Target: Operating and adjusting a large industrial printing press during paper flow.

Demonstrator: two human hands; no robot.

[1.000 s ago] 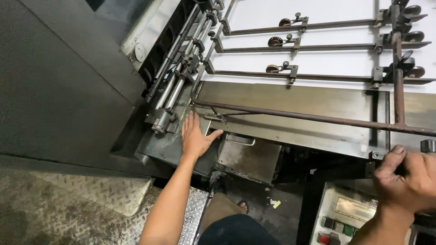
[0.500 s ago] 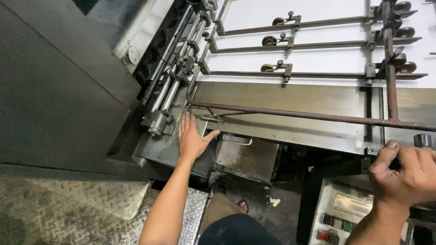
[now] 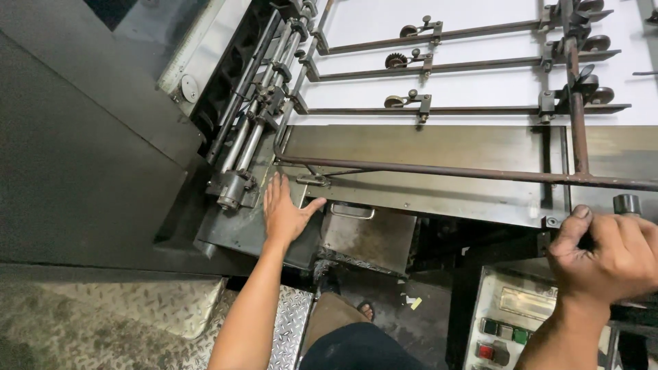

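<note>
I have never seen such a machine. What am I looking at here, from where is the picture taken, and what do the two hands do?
The picture comes from a camera on the person's head, looking down. Below is a large grey metal machine with thin cross bars carrying small wheels over a white sheet surface. The left hand lies flat and open on the dark metal ledge at the machine's edge, holding nothing. The right hand is closed around a part at the machine's edge, mostly hidden by the fingers. Beneath it sits a pale control panel with coloured buttons.
</note>
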